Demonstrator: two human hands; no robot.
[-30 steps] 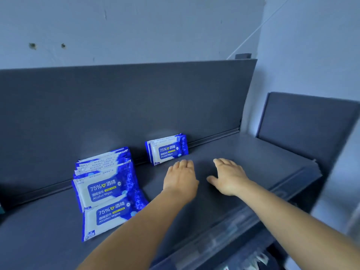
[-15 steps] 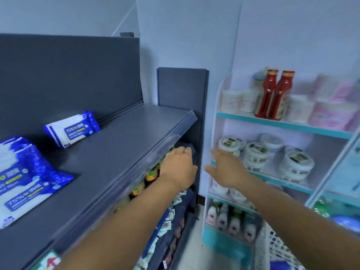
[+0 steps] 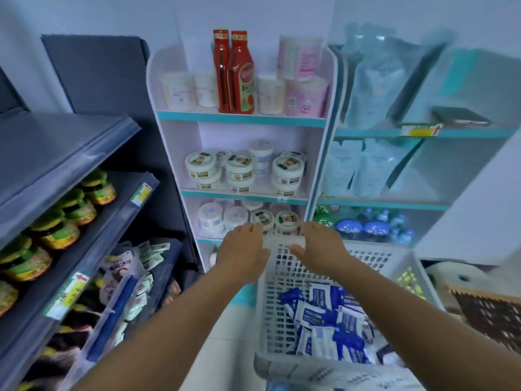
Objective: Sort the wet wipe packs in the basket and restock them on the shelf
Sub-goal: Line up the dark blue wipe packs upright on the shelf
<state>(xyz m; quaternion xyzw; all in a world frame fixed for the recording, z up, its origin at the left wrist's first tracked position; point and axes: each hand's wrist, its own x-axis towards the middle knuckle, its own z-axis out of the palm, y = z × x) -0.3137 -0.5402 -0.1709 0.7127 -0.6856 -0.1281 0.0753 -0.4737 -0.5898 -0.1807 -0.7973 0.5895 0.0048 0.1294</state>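
Note:
A white perforated plastic basket [image 3: 275, 314] stands low at the right and holds several blue-and-white wet wipe packs [image 3: 329, 328] in a loose heap. My left hand [image 3: 244, 253] hovers over the basket's far left corner, fingers relaxed, holding nothing. My right hand [image 3: 320, 246] hangs over the far rim beside it, fingers straight and empty. The dark grey shelf [image 3: 56, 153] where packs were stacked is at the upper left; its packs are out of view.
Below the grey shelf sit jars with green lids [image 3: 56, 224] and small sachets [image 3: 135, 277]. A white-and-teal rack [image 3: 242, 117] ahead holds red sauce bottles [image 3: 234, 71] and white tubs [image 3: 242, 167]. A woven brown basket [image 3: 487, 314] is at the far right.
The view has swung right and down from the grey shelf to the basket. Both hands left the shelf top and moved down over the basket's far rim, still empty.

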